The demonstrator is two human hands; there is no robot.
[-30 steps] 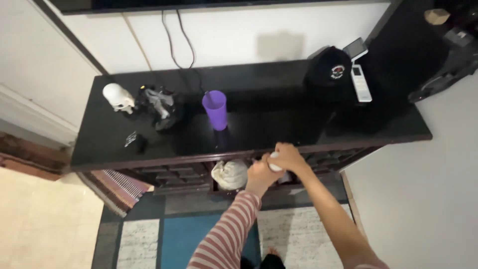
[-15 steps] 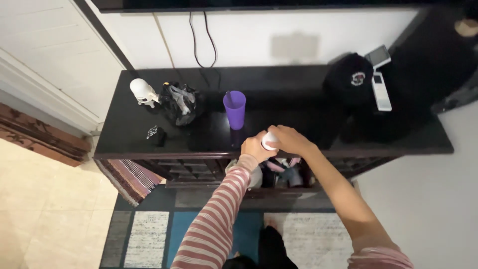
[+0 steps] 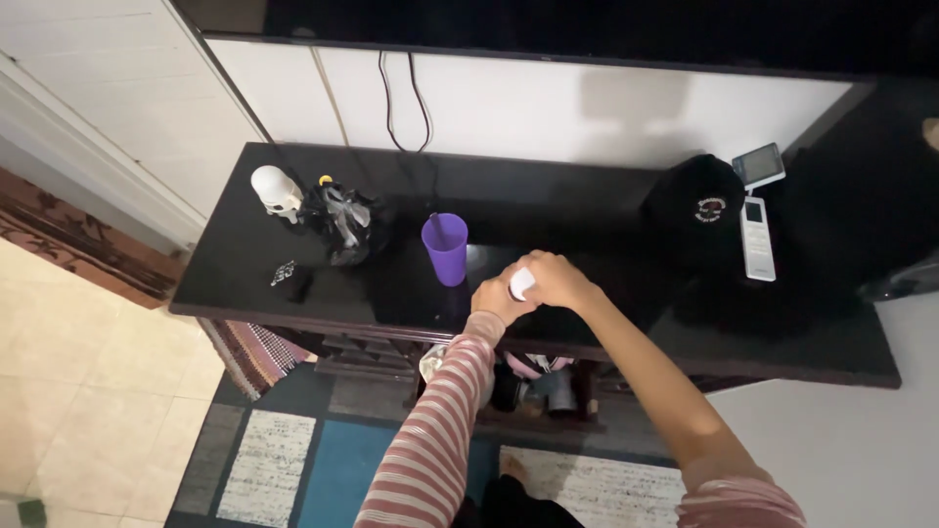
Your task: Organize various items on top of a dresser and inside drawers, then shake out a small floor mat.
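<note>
Both hands meet over the front part of a black cabinet top (image 3: pixel 548 200). My left hand (image 3: pixel 492 298), in a red-and-white striped sleeve, and my right hand (image 3: pixel 556 279) are closed together around a small white object (image 3: pixel 521 284), most of it hidden by the fingers. A purple cup (image 3: pixel 445 249) with something thin standing in it sits just left of the hands.
A white helmet-shaped figure (image 3: pixel 275 191), a dark bundle (image 3: pixel 342 220) and a small black item (image 3: pixel 291 279) lie at the left. A black cap (image 3: pixel 706 210), a white remote (image 3: pixel 758 240) and a small device (image 3: pixel 759 164) sit at the right. An open compartment below (image 3: pixel 538 381) holds bags. A patterned rug (image 3: pixel 323 469) covers the floor.
Both hands rose with the white object from the open compartment below to above the cabinet top. The view shifted upward and toward the cabinet.
</note>
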